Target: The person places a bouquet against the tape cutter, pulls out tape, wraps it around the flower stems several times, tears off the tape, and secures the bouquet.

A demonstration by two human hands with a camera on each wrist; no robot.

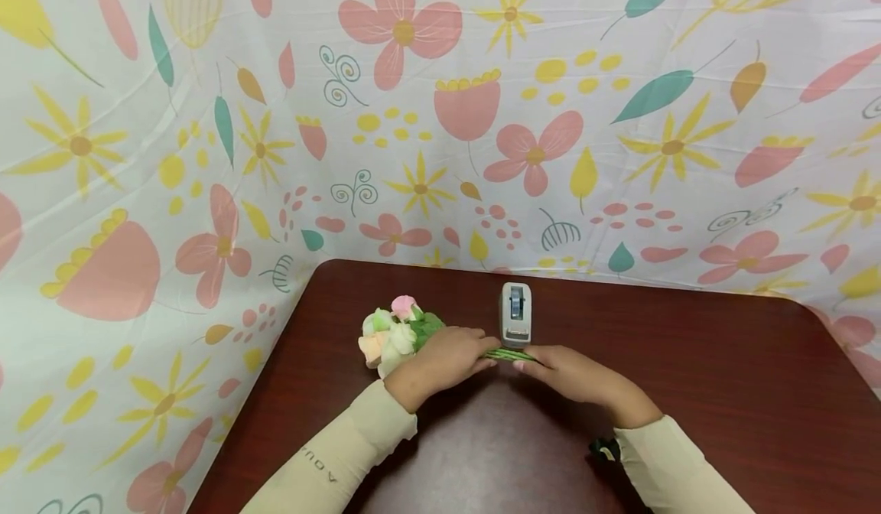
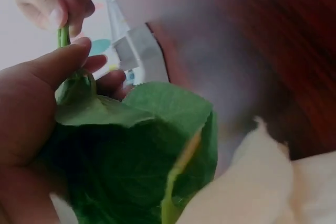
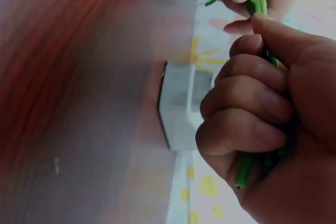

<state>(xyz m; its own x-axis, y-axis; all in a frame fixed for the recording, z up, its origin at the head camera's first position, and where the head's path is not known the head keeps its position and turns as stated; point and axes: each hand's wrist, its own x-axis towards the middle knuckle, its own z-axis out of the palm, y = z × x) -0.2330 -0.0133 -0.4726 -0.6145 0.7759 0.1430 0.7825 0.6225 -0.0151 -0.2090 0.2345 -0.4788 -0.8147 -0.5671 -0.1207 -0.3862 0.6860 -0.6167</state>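
A bunch of artificial flowers (image 1: 398, 339) with white, peach and pink blooms lies sideways, blooms to the left. My left hand (image 1: 447, 357) grips the green stems (image 1: 508, 354) just below the leaves (image 2: 168, 103). Further along, toward the cut ends, my right hand (image 1: 574, 374) has its fingers curled round the same stems. In the right wrist view one stem end (image 3: 242, 171) pokes out below the little finger. Right behind the stems stands a white and grey tape dispenser (image 1: 516, 315) with a roll of tape in it.
The dark red-brown wooden table (image 1: 723, 361) has rounded back corners. A flower-patterned cloth (image 1: 551, 78) hangs behind it and along the left side. A small dark object (image 1: 606, 449) shows at the right sleeve's cuff.
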